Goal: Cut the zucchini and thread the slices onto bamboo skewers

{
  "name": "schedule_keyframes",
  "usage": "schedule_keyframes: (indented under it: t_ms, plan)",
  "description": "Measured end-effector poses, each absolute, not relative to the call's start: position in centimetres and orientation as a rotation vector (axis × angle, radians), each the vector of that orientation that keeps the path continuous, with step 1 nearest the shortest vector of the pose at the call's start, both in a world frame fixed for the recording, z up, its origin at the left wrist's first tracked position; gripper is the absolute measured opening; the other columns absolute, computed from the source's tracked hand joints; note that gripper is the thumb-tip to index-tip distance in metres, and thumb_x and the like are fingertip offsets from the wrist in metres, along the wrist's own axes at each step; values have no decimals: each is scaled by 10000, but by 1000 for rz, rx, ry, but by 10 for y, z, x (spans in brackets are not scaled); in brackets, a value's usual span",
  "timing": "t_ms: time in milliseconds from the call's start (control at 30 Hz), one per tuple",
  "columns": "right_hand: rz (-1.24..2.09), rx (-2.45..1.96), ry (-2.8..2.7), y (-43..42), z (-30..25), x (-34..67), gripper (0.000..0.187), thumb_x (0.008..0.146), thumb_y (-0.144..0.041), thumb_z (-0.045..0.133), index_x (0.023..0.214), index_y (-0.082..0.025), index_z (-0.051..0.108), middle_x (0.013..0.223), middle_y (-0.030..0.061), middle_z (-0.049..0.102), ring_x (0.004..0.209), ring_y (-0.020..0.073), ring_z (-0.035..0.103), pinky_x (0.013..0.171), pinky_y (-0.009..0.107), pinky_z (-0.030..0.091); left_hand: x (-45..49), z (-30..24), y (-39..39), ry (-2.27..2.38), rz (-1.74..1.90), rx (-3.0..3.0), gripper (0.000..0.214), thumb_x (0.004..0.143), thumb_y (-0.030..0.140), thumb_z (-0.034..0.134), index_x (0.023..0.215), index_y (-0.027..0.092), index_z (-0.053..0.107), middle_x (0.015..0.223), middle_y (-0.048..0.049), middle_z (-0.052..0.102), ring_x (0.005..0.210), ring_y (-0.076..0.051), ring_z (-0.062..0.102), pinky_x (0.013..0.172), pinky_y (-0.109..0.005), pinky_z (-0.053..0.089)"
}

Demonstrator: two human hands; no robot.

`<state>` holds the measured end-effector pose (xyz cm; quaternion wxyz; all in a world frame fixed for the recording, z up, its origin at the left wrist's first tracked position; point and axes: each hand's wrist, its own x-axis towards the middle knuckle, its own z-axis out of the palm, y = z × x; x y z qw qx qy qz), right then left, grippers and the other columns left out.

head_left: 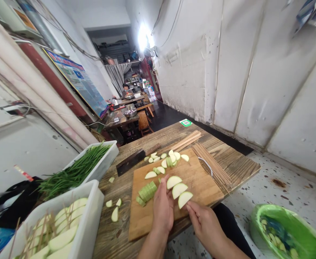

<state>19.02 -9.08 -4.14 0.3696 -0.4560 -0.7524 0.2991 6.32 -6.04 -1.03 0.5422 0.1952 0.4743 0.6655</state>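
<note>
Three pale half-moon zucchini slices (179,190) stand in a row over the near side of the wooden cutting board (206,192), lined up as on a skewer. The skewer itself hardly shows. My left hand (163,207) closes on the far slice, its fingers partly behind it. At the near slice, my right hand (205,221) is closed in a pinch at the row's lower end. A row of cut zucchini (148,191) lies left of my left hand. More loose slices (171,158) are scattered along the board's far edge.
A cleaver (131,162) lies beyond the board. Bamboo skewers (213,165) lie at the right. White trays hold green chives (79,169) and skewered slices (63,237). A green-lined tub (290,230) stands on the floor. A person (126,90) sits far back.
</note>
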Motion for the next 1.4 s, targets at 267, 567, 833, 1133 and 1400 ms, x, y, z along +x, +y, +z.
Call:
schedule_keyframes:
  t_ms: [267,567,833,1133,1400]
  plan:
    - [752,-1287,-1833,-79,-51,213,346,944,-337,292,761,-187,544,589,15,568,538,170,552,551,250,381,-47,-8,-13,2084,1263,1356,258,628,166,689,882,209,692,998,-99,672,1067,-269,541,938,-346,353]
    - [780,-1267,-1856,-80,-52,212,315,939,-296,308,719,-197,510,580,-7,523,524,152,506,537,238,360,-71,-22,25,2009,816,1660,139,488,158,738,552,187,619,577,5,608,627,-186,549,654,-269,365]
    - [877,-1130,-1890,-87,-44,204,286,943,-273,311,719,-203,473,587,-38,444,527,129,475,534,231,320,-64,-25,11,1993,1042,1619,263,576,230,702,831,182,658,735,-25,662,710,-195,585,661,-276,403]
    - [894,-930,-2000,-99,-32,194,277,942,-235,271,779,-199,492,621,-14,486,538,130,486,537,224,345,-26,2,-26,1284,1493,726,216,706,228,681,895,148,615,911,-79,671,806,-162,645,657,-244,523]
    - [861,-886,-2053,-99,-32,194,292,939,-235,266,780,-195,507,622,14,539,533,140,518,526,222,374,-11,9,-34,1093,1437,400,52,760,110,615,811,100,623,691,-19,586,495,-44,515,333,-108,365]
